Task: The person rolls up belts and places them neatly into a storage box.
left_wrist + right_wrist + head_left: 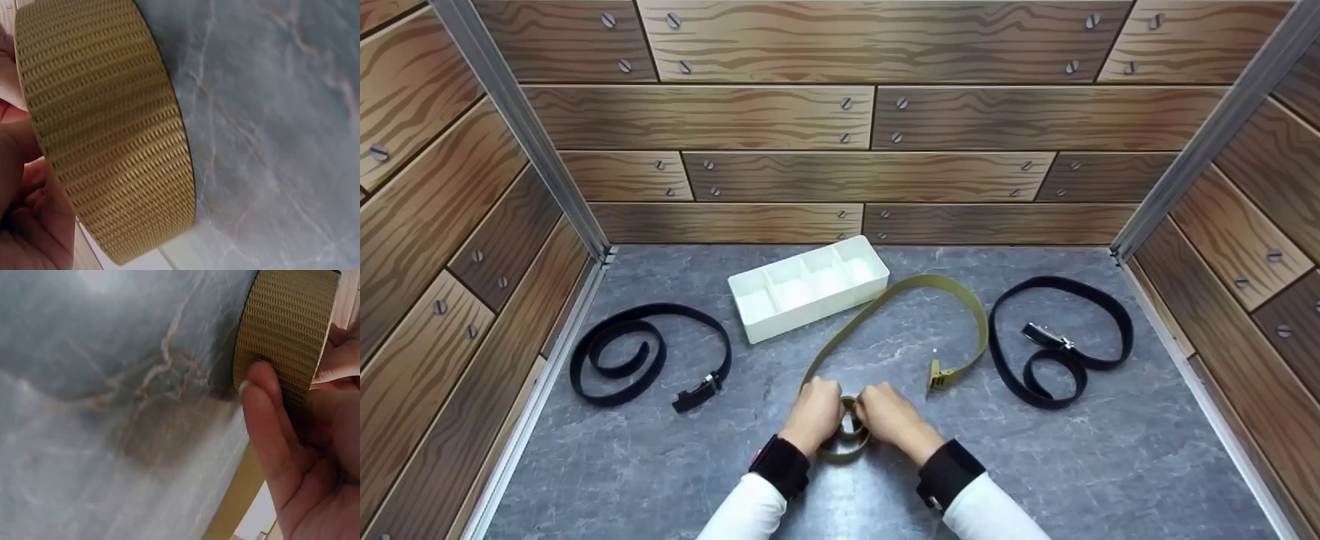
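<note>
An olive-yellow woven belt (931, 280) lies in a wide arc, its buckle (937, 375) on the floor right of centre. Its near end is wound into a loose coil between my two hands. On the coil's left side, my left hand (814, 414) grips the strap with curled fingers. From the right, my right hand (891, 414) pinches the coil; in the right wrist view its fingertips (261, 391) press the ribbed outer face. The left wrist view shows the coiled strap (109, 129) standing on edge, hiding part of the fingers behind it.
Behind the belt stands a white tray (791, 324) with several compartments, touching or very near the strap. A black belt (577, 364) lies loosely curled at left, another black belt (1126, 330) at right. Wood-patterned walls (780, 116) enclose the grey marbled surface.
</note>
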A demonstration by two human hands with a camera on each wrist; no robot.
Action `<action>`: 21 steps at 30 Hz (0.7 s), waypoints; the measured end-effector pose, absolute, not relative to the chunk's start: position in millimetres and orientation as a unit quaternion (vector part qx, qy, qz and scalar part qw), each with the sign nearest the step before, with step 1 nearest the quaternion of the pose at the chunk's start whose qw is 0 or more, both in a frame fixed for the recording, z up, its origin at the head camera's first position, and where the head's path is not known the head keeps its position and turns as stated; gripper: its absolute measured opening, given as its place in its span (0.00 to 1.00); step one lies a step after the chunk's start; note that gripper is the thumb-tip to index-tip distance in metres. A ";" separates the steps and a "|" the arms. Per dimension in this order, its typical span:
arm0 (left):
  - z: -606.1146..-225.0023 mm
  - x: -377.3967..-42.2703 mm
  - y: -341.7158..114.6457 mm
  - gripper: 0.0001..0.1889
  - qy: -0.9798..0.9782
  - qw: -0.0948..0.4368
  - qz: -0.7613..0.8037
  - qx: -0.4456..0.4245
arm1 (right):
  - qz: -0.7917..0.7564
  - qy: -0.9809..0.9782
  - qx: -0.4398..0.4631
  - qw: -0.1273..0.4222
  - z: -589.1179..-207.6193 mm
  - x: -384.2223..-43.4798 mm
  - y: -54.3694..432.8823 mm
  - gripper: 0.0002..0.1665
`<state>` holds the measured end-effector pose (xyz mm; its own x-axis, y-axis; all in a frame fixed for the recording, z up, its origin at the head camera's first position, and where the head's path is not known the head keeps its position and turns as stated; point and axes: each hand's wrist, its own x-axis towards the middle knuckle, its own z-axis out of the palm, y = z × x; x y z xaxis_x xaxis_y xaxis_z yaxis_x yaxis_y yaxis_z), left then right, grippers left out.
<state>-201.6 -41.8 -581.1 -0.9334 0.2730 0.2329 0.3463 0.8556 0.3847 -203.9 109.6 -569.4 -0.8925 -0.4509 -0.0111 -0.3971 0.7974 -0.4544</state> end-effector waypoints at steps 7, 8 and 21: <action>-580.4 -198.7 -40.5 0.09 -0.962 0.062 -0.230 -0.136 | -0.280 0.937 -0.181 0.105 -571.1 -200.7 113.0 0.15; -580.2 -198.3 -40.7 0.09 -0.961 0.061 -0.229 -0.139 | -0.271 0.939 -0.191 0.096 -571.3 -201.1 113.2 0.15; -580.9 -196.3 -40.2 0.08 -0.964 0.069 -0.231 -0.111 | -0.297 0.934 -0.156 0.119 -571.1 -200.2 110.0 0.16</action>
<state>-196.3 -40.2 -580.9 -0.9657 0.1833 0.1837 0.2466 0.8682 0.4306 -200.2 110.0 -571.1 -0.9231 -0.3622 -0.1293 -0.2208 0.7744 -0.5930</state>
